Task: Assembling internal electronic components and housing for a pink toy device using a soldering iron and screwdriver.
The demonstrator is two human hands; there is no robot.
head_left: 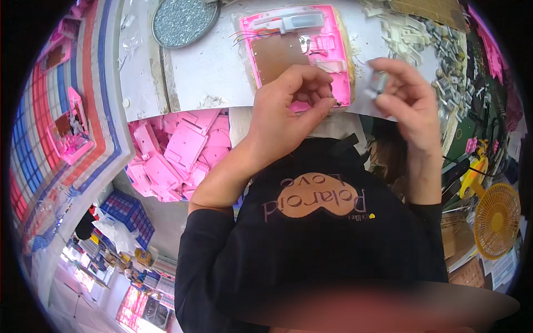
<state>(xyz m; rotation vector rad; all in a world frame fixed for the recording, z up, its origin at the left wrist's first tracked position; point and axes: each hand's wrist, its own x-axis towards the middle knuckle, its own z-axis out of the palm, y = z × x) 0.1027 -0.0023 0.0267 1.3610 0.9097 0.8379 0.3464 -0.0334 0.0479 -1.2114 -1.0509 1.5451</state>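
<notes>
A pink plastic housing lies open on the worktable in front of me. Inside it are a brown flat panel, a clear-and-white plastic unit along the far side, and thin coloured wires. My left hand is over the housing's near edge, thumb and fingertips pinched together; whatever they hold is too small to make out. To the right of the housing, my right hand is raised above the table. Between its thumb and index finger sits a small silver metal part, slightly blurred.
A round tray of small screws stands at the far left. White plastic pieces and a heap of small metal parts lie at the right. Pink plastic panels fill a container below the table's left edge. A yellow fan is at far right.
</notes>
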